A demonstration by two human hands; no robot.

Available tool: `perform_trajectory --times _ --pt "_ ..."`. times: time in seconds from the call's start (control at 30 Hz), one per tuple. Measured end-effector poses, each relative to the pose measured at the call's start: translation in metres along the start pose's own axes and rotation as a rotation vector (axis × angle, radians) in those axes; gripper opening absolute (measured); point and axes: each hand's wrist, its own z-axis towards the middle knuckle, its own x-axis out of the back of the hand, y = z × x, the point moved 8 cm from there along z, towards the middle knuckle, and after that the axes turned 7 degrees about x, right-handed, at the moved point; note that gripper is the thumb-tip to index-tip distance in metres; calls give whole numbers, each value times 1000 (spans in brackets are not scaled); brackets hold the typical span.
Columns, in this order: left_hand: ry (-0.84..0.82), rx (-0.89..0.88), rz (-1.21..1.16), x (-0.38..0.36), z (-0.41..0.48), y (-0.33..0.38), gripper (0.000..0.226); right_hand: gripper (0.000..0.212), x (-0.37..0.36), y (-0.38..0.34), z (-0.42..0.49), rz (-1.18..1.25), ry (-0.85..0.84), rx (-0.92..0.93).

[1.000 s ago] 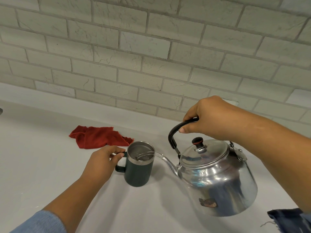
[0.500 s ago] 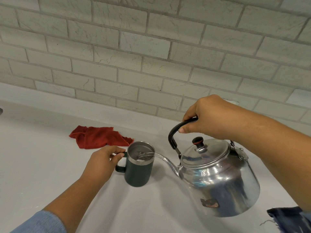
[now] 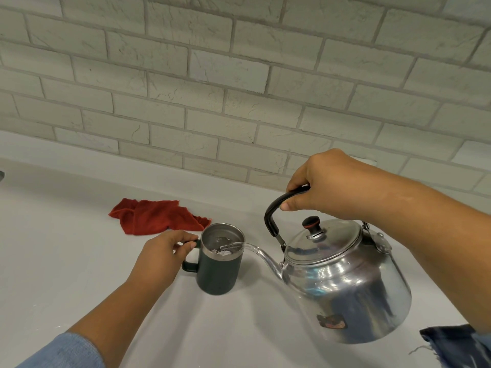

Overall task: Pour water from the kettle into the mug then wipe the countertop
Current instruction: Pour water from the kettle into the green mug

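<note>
A shiny steel kettle [image 3: 342,285] hangs tilted to the left above the white countertop [image 3: 66,261]. My right hand [image 3: 332,184] grips its black handle from above. The spout reaches over the rim of a dark green mug [image 3: 219,264] with a steel lining, and water streams into it. The mug stands upright on the counter. My left hand [image 3: 162,258] holds the mug's handle on its left side. A crumpled red cloth [image 3: 154,216] lies on the counter behind the mug, to its left.
A white brick wall [image 3: 239,88] rises right behind the counter. A dark blue piece of fabric [image 3: 454,343] shows at the lower right corner. A small dark object [image 3: 1,176] peeks in at the far left edge.
The kettle has tipped slightly further, its body shifting a little right and down. Water keeps running into the mug. Both hands keep their grips.
</note>
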Motion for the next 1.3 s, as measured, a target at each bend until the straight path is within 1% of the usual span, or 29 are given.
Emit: perform_trajectory --times 0.6,1.07,1.3 --pt "-7 8 -6 -1 -1 0 15 28 2 -5 3 -19 -4 22" --pt "-3 -10 -16 1 -2 0 15 29 -5 0 3 15 15 8" --pt "-1 -8 -14 0 0 -1 15 27 -20 11 -6 127 57 -36"
